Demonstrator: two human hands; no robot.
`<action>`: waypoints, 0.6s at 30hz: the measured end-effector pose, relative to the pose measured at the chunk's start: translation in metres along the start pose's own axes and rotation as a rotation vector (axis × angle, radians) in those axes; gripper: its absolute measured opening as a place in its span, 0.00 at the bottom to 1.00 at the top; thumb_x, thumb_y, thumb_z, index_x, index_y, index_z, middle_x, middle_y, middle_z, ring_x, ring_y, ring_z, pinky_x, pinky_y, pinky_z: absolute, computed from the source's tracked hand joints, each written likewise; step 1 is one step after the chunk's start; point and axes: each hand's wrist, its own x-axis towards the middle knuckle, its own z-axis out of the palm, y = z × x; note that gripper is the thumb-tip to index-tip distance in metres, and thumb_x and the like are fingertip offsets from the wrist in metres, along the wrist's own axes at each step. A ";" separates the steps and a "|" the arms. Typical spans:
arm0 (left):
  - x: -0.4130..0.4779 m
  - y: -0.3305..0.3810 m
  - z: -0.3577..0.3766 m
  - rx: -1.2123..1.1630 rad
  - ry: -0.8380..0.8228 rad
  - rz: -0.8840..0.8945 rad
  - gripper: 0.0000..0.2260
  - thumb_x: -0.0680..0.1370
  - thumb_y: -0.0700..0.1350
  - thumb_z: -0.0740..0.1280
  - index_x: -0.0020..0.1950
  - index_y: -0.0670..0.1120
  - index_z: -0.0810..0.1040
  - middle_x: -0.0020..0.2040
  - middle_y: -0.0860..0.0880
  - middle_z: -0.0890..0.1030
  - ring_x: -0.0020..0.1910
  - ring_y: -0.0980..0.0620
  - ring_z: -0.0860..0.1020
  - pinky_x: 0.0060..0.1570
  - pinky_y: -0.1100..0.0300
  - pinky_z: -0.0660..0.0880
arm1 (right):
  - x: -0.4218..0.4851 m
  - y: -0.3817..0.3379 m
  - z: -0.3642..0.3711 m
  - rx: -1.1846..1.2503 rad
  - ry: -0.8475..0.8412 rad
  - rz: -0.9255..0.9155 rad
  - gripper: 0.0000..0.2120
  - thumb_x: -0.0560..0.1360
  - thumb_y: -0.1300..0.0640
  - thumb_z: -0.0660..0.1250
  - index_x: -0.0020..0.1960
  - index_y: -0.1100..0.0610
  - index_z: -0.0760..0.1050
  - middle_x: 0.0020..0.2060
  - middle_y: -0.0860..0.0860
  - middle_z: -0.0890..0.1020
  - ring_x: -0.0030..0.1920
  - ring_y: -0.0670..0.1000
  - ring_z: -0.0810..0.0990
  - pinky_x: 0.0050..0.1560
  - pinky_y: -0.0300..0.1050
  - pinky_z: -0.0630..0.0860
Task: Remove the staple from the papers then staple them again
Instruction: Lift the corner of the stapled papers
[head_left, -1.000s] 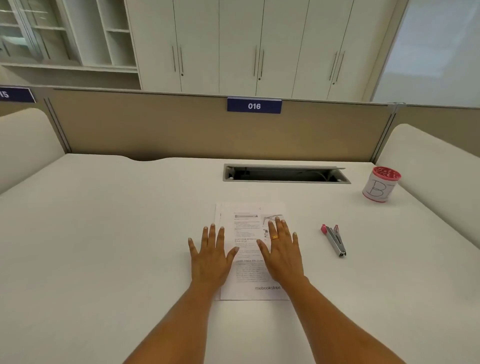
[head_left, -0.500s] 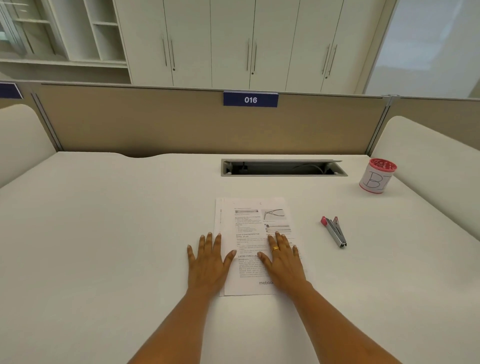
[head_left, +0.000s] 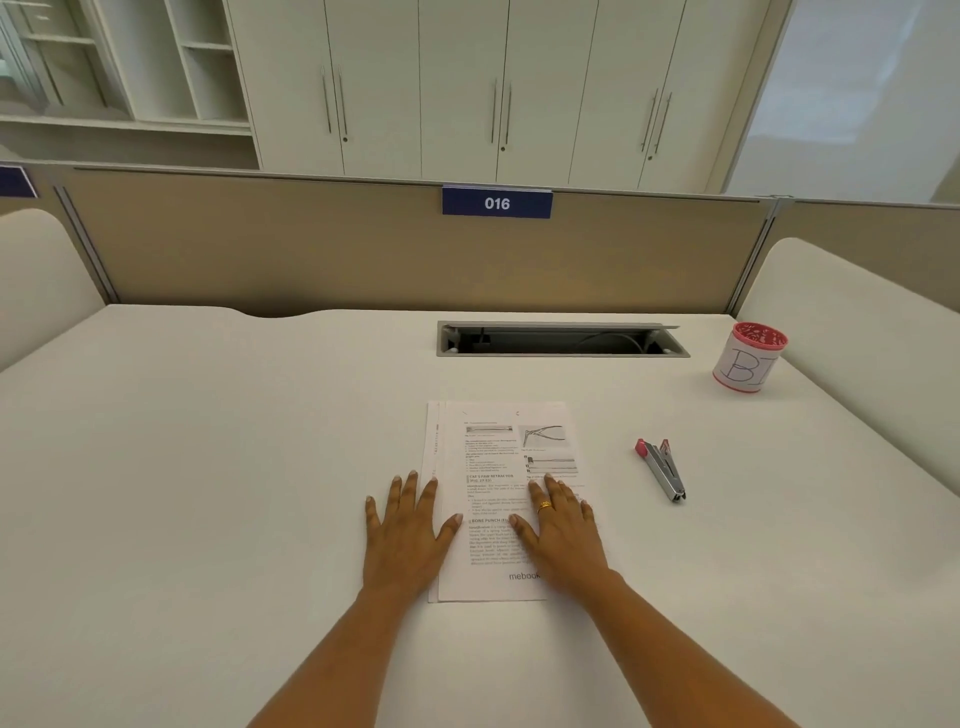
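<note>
Both hands have slid back along the papers (head_left: 498, 452) toward the near edge of the counter (head_left: 208, 467) since a second ago, uncovering more of the printed page. The left hand (head_left: 405, 540) lies flat at the papers' left edge, palm mostly on the counter and thumb on the sheet. The right hand (head_left: 563, 540), wearing a ring (head_left: 544, 505), presses flat on the lower right part of the page. Each grip is wide, with fingers straight and spread, holding nothing. The papers lie in the middle of the counter; the staple is too small to make out. The stapler (head_left: 662, 467) lies to their right, apart from them. A red-rimmed cup (head_left: 748, 364) stands near the far right corner, beside the cable slot (head_left: 561, 340).
</note>
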 end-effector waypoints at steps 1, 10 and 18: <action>0.000 -0.001 0.000 -0.002 -0.004 0.003 0.29 0.78 0.63 0.47 0.77 0.53 0.48 0.78 0.51 0.48 0.77 0.52 0.44 0.74 0.45 0.39 | 0.001 0.000 -0.003 0.006 0.003 0.001 0.30 0.78 0.40 0.51 0.75 0.54 0.50 0.76 0.52 0.51 0.76 0.51 0.48 0.75 0.51 0.46; 0.002 -0.008 -0.001 0.042 -0.084 0.055 0.29 0.78 0.62 0.45 0.76 0.54 0.42 0.78 0.53 0.42 0.77 0.51 0.40 0.73 0.44 0.37 | 0.017 0.012 -0.038 0.183 0.006 0.229 0.40 0.71 0.41 0.66 0.73 0.58 0.53 0.73 0.55 0.58 0.74 0.55 0.55 0.71 0.52 0.59; 0.002 -0.007 0.001 0.092 -0.080 0.074 0.28 0.78 0.62 0.45 0.76 0.57 0.41 0.78 0.54 0.42 0.77 0.52 0.40 0.73 0.43 0.38 | 0.033 0.010 -0.050 0.214 0.017 0.415 0.37 0.64 0.44 0.75 0.64 0.61 0.66 0.63 0.58 0.68 0.65 0.58 0.65 0.62 0.51 0.69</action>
